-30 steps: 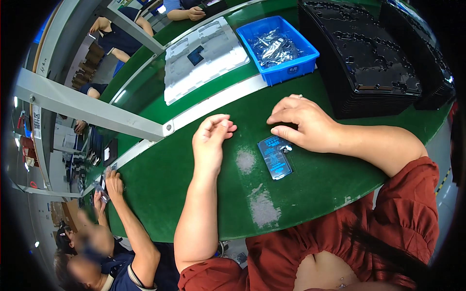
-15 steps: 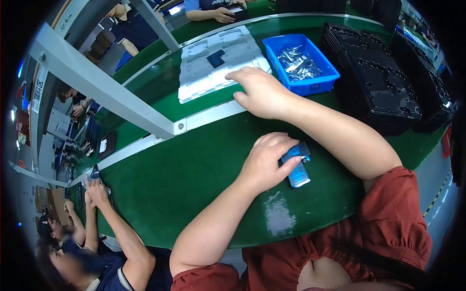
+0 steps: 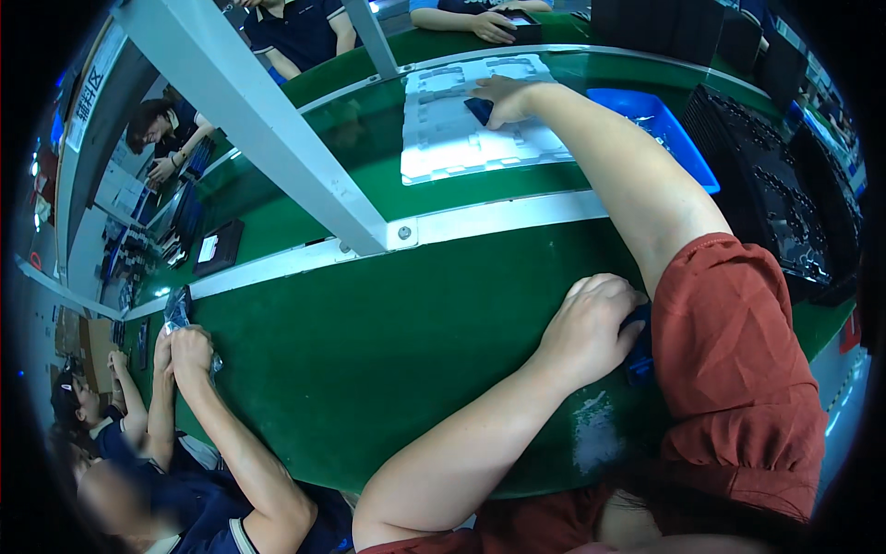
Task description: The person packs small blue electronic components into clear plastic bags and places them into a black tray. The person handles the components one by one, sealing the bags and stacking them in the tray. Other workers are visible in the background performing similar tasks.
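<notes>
On the green table, my left hand (image 3: 595, 328) is closed over a small dark blue flat pack (image 3: 640, 365), its fingers curled on the pack's upper part and partly hiding it. My right arm reaches far forward across the table. Over the white moulded tray (image 3: 434, 152), my right hand (image 3: 510, 100) has its thumb and fingers apart around a dark flat piece (image 3: 478, 111). Part of that piece is hidden by the hand, and it still lies on the tray.
A blue bin (image 3: 688, 157) with small metallic parts stands right of the tray, partly behind my right arm. Stacked black trays (image 3: 775, 203) rise farther right. A white metal frame post (image 3: 268, 120) meets a rail (image 3: 498, 219) across the table. At left, a co-worker's hands (image 3: 185, 351) hold a clear-wrapped item.
My right hand has gone forward to the dark piece on the tray. The view has shifted, so the table things appear farther right or left. My left hand stays on the blue pack.
</notes>
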